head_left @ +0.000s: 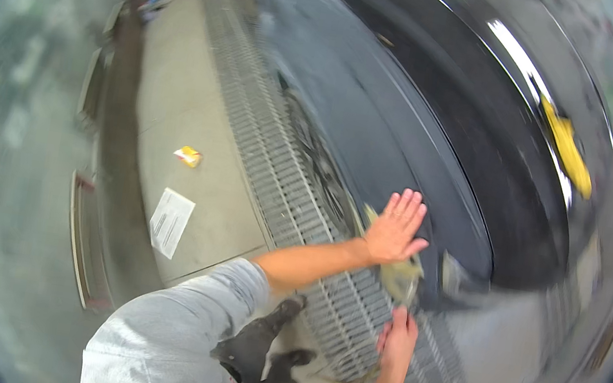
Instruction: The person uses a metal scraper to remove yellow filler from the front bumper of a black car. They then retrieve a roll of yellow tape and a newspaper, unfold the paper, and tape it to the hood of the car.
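Observation:
Fingers spread, my left hand (395, 232) lies flat against the grey lower side panel (378, 139) of a car body, near its near end. Just below it, my right hand (399, 342) is closed, with its thumb at the lower end of a crumpled strip of yellowish masking tape (400, 278). The strip hangs along the panel's edge, partly behind my left hand. Blur hides exactly how the fingers grip it. Above the grey panel, the body (484, 115) is glossy black.
Metal floor grating (271, 162) runs alongside the car and under my hands. On the concrete to the left lie a printed sheet (171, 223) and a small yellow-and-white packet (188, 156). A yellow cloth-like item (567, 147) rests on the black bodywork.

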`<state>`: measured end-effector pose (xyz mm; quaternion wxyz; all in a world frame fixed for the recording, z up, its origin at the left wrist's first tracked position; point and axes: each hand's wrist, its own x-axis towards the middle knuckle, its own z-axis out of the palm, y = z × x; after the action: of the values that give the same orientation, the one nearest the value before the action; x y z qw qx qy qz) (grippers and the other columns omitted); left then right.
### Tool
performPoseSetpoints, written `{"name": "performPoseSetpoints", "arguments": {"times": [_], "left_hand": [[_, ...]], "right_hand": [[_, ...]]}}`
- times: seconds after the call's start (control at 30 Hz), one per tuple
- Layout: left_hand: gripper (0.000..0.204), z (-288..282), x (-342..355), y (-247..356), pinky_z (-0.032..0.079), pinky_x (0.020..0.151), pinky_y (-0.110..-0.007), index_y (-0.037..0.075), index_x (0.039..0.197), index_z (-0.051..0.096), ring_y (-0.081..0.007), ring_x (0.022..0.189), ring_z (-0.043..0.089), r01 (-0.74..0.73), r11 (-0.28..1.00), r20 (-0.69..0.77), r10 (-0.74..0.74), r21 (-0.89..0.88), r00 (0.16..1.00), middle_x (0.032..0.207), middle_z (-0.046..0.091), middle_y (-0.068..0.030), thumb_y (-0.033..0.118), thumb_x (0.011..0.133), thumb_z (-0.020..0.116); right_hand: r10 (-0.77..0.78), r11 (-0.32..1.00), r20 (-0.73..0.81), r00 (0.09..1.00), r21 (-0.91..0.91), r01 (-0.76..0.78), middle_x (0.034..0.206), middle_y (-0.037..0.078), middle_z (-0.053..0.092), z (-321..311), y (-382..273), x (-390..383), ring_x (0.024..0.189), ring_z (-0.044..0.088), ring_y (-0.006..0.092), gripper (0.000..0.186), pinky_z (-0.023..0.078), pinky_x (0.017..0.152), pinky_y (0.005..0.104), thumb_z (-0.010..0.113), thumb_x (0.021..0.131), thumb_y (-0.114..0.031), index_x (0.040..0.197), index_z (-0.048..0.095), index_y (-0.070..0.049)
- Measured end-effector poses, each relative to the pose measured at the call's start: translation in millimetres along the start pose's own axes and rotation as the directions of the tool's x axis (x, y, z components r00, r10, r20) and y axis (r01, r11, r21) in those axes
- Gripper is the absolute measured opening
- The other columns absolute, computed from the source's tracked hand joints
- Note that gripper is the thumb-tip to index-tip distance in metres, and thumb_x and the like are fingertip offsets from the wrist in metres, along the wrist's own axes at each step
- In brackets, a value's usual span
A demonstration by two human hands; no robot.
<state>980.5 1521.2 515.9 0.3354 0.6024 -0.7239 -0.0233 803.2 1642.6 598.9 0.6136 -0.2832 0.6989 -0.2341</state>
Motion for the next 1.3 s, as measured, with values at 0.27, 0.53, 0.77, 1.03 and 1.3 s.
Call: {"name": "performPoseSetpoints", "arguments": {"times": [0.27, 0.53, 0.77, 1.03, 1.3], "left_hand": [[0.058, 12, -27, -44, 0.026, 0.118, -0.044, 0.011, 0.147, 0.045, -0.0254, 0.144, 0.036, -0.734, 0.625, 0.423, 0.609, 0.264, 0.671, 0.154, 0.041, -0.0077, 0.037, 0.096, 0.054], [0.075, 34, 0, 8, 0.01, 0.124, -0.042, 0.012, 0.155, 0.031, -0.0215, 0.151, 0.02, -0.941, -0.107, 0.755, 0.629, 0.322, 0.187, 0.163, 0.025, -0.0044, 0.056, 0.097, 0.046], [0.087, 125, -17, 110, 0.01, 0.123, -0.047, 0.001, 0.154, 0.027, -0.035, 0.151, 0.017, -0.971, -0.089, 0.881, 0.444, 0.222, 0.161, 0.162, 0.021, -0.0184, 0.062, 0.094, 0.043], [0.071, 116, 0, 118, 0.012, 0.124, -0.043, -0.001, 0.151, 0.033, -0.0326, 0.151, 0.019, -0.992, -0.027, 0.844, 0.529, 0.12, 0.088, 0.161, 0.025, -0.0176, 0.041, 0.095, 0.049], [0.068, -16, 41, 53, 0.009, 0.124, -0.044, -0.001, 0.151, 0.035, -0.032, 0.151, 0.016, -0.944, -0.33, 0.925, 0.362, 0.01, -0.117, 0.162, 0.024, -0.0159, 0.041, 0.098, 0.047]], "right_hand": [[-0.008, 0.973, 0.054, 0.998, 0.229, -0.004, 0.064, -0.003, 0.043, -30, 63, 18, 0.045, 0.035, 0.0076, 0.033, 0.027, 0.039, 0.0269, 0.054, 0.101, -0.039, 0.099, 0.057, -0.006], [0.009, 0.931, 0.078, 0.997, 0.364, -0.037, 0.066, 0.003, 0.053, -60, 119, 50, 0.052, 0.05, 0.0154, 0.043, 0.039, 0.045, 0.0344, 0.051, 0.098, -0.042, 0.09, 0.06, -0.002], [0.009, 0.908, 0.096, 0.995, 0.416, -0.048, 0.071, 0.01, 0.062, -80, 144, 63, 0.059, 0.059, 0.0218, 0.047, 0.045, 0.053, 0.0378, 0.052, 0.097, -0.043, 0.097, 0.065, 0.002], [-0.087, 0.954, -0.033, 0.996, 0.286, 0.093, 0.087, 0.023, 0.069, -96, 103, 63, 0.078, 0.067, 0.0345, 0.057, 0.05, 0.075, 0.0435, 0.049, 0.093, -0.048, 0.099, 0.067, 0.005], [-0.082, 0.908, -0.093, 0.992, 0.404, 0.113, 0.06, 0.009, 0.055, -66, 74, 70, 0.041, 0.049, 0.0206, 0.048, 0.042, 0.045, 0.0383, 0.052, 0.097, -0.039, 0.095, 0.067, 0.006]]}}
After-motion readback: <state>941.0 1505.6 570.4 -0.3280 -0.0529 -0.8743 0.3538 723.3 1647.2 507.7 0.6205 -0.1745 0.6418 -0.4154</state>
